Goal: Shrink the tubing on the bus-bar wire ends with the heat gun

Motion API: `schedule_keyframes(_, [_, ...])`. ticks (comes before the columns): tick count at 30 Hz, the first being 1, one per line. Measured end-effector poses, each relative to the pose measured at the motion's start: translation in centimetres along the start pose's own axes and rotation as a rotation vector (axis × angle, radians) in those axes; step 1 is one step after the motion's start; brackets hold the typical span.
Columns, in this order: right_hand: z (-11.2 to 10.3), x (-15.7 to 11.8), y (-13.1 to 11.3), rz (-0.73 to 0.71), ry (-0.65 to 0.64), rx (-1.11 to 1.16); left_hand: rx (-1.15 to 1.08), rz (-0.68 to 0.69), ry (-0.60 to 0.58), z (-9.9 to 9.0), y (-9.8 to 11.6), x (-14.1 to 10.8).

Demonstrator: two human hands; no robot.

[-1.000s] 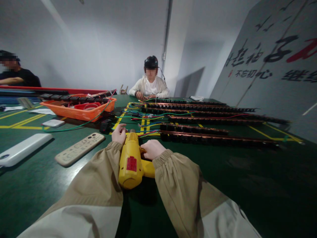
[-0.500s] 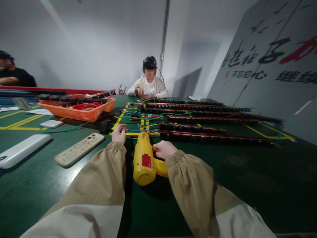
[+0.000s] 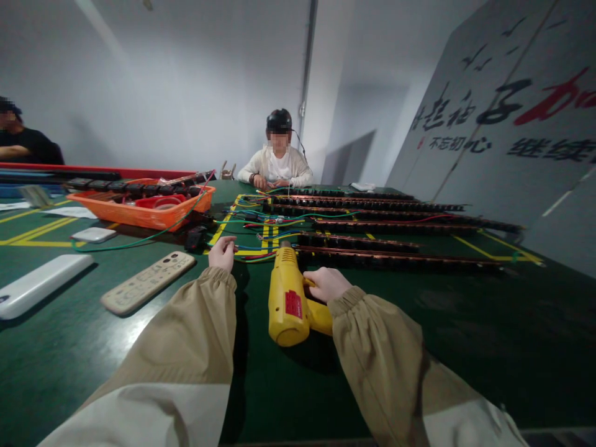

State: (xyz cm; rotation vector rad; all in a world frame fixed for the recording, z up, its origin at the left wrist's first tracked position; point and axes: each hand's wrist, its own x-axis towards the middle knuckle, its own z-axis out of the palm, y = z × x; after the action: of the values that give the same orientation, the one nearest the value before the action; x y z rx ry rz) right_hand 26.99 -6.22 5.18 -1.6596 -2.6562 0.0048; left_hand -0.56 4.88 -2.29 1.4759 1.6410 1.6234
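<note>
My right hand (image 3: 329, 284) is wrapped around the handle of a yellow heat gun (image 3: 286, 304) with a red label on its body. Its nozzle points away from me, toward the thin coloured wires (image 3: 261, 247) at the left ends of the long black strips. My left hand (image 3: 222, 253) is left of the nozzle, thumb and fingers pinched together on the ends of wires from the nearest strips; the fingertips partly hide them. The closest black strip with copper-coloured edges (image 3: 400, 258) lies just beyond the heat gun.
More black strips (image 3: 372, 211) lie across the green table (image 3: 465, 347). On the left are an orange basket (image 3: 135, 214), a beige remote-like object (image 3: 149, 284), a long white case (image 3: 44, 287) and a small white box (image 3: 93, 234). One person sits opposite, another far left.
The heat gun in my right hand has moved right, its nozzle now nearer the strip ends. My left hand stays in nearly the same place. The view has shifted slightly.
</note>
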Motion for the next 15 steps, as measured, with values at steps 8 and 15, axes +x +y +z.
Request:
schedule_keyframes(8, [0.14, 0.04, 0.07, 0.008, -0.025, -0.018, -0.004, -0.081, -0.023, 0.12, -0.72, 0.43])
schedule_keyframes(15, [0.11, 0.48, -0.14, -0.01, -0.052, -0.035, 0.041, -0.151, -0.023, 0.46, 0.03, 0.03])
